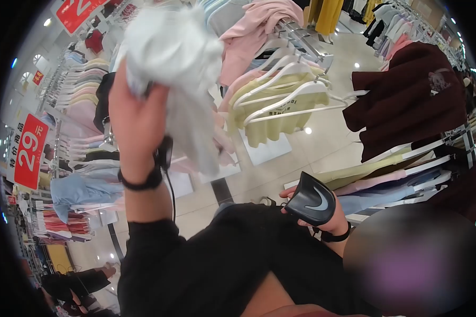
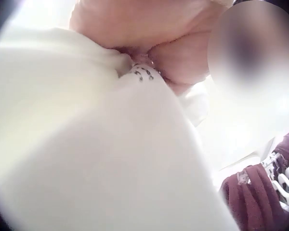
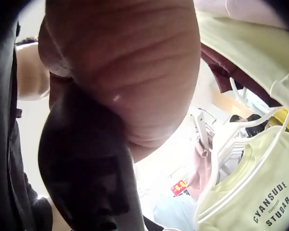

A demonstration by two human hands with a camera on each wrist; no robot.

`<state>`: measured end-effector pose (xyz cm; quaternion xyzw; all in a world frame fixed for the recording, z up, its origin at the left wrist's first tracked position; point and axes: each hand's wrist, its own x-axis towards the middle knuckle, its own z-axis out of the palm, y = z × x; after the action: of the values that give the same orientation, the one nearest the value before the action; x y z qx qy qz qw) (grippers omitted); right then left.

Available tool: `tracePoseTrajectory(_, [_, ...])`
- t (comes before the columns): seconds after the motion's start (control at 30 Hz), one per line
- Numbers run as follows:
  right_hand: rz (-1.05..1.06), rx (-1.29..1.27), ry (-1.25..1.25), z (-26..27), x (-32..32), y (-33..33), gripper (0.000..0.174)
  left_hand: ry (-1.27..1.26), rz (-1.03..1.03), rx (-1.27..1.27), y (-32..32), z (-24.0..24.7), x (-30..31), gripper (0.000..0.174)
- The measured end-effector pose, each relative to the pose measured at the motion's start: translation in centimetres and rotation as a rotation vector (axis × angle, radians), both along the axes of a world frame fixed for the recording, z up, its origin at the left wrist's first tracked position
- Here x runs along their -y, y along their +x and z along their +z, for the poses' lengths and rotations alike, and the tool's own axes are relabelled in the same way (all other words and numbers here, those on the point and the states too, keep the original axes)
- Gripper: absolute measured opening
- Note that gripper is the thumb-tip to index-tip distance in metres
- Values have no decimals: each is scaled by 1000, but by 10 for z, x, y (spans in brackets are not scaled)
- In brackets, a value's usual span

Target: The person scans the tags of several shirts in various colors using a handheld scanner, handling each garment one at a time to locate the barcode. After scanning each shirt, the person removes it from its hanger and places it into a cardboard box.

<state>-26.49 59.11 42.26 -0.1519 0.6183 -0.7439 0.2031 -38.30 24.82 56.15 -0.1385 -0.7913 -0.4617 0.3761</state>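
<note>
My left hand (image 1: 138, 108) is raised at the upper left and grips a bunched white garment (image 1: 177, 58), which hangs down past the wrist. In the left wrist view the same white garment (image 2: 86, 144) fills the frame under my curled left hand (image 2: 149, 43). My right hand (image 1: 295, 207) sits low at centre right with a black strap-on mount (image 1: 312, 201) over its back, against black fabric (image 1: 238, 253). The right wrist view shows my right hand's palm (image 3: 130, 67) over dark fabric (image 3: 86, 173); its fingers are hidden.
A rack (image 1: 301, 39) ahead carries pink and pale yellow tops (image 1: 280, 111) on white hangers. A maroon top (image 1: 407, 100) and more folded tops hang at right. Red price signs (image 1: 30, 150) and further racks stand at left; a shiny tiled floor (image 1: 328, 142) lies between.
</note>
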Motion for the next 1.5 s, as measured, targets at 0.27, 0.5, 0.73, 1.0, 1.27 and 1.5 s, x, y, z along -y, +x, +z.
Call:
tracePoseTrajectory(0.27, [-231,56,-106,-2,-35,23,54,-290,31,-437,-148,48,-114,41])
tracePoseTrajectory(0.5, [-352,40,-103,-8,-45,44,54,-520,-211,-164,-261,-31,-176,48])
tracePoseTrajectory(0.73, [-356,86,-97,-13,-45,38,56,-502,-240,-127,-268,-67,-167,43])
tracePoseTrajectory(1.0, [-319,74,-4,-30,-39,15,52,-399,-254,-208,-162,-51,-130,33])
tracePoseTrajectory(1.27, [-163,82,342,-70,-24,-10,54,-489,-606,767,37,-212,-44,16])
tracePoseTrajectory(1.5, [-45,225,345,-100,6,-38,29,-149,59,1322,178,-332,74,27])
